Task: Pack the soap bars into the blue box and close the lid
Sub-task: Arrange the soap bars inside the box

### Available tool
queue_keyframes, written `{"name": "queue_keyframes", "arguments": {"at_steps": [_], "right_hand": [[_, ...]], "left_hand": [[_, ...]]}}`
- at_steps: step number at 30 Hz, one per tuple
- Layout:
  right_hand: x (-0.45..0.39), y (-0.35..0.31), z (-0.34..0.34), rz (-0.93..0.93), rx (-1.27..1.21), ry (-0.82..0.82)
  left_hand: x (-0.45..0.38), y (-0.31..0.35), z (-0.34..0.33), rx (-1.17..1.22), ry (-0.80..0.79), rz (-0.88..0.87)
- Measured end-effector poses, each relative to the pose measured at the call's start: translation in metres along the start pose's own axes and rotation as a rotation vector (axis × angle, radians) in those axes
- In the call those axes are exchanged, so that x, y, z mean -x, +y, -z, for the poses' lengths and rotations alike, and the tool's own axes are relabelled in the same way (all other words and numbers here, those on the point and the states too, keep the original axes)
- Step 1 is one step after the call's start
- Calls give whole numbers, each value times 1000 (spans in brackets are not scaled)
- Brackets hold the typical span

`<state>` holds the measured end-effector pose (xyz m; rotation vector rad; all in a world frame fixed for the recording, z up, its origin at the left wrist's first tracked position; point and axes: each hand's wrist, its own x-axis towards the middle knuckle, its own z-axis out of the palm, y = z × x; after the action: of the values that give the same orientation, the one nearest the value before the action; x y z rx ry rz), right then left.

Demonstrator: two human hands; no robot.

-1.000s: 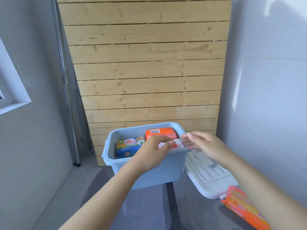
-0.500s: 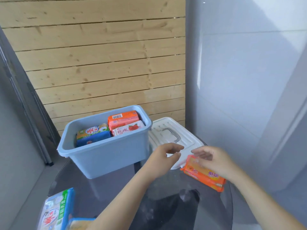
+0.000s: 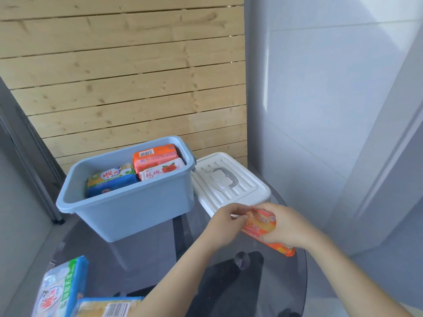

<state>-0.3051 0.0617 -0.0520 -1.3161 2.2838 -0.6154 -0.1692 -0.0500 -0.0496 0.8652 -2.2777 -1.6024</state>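
The open blue box (image 3: 142, 211) stands on a round dark glass table (image 3: 146, 255). Inside it lie a blue-and-green soap pack (image 3: 109, 181), an orange soap pack (image 3: 155, 154) and a white-and-pink soap bar (image 3: 162, 171). Its white lid (image 3: 229, 181) with a grey handle lies flat to the box's right. In front of the lid, my right hand (image 3: 286, 225) grips an orange soap pack (image 3: 261, 225), lifted off the table at its left end. My left hand (image 3: 225, 221) pinches the pack's left end.
Two more soap packs lie at the table's near left: a green-and-blue one (image 3: 61, 289) and a yellow one with a barcode (image 3: 107, 307). A wooden slat wall (image 3: 128, 76) rises behind the box. A white tiled wall (image 3: 332, 110) stands close on the right.
The view swung right and down. Both hands left the box and came to the orange pack in front of the lid; the right hand now grips it and the left pinches its end.
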Motion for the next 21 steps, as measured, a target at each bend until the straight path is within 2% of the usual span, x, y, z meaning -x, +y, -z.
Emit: {"name": "queue_keyframes", "arguments": {"at_steps": [5, 11, 17, 21], "right_hand": [[13, -26, 9, 108, -162, -4], [16, -88, 2, 317, -181, -12], [-8, -159, -6, 535, -218, 17], [-36, -197, -4, 613, -155, 3]], "left_hand": [[20, 4, 24, 129, 161, 8], [60, 18, 78, 261, 235, 68], [89, 26, 143, 406, 475, -16], [94, 22, 181, 454, 644, -67]]}}
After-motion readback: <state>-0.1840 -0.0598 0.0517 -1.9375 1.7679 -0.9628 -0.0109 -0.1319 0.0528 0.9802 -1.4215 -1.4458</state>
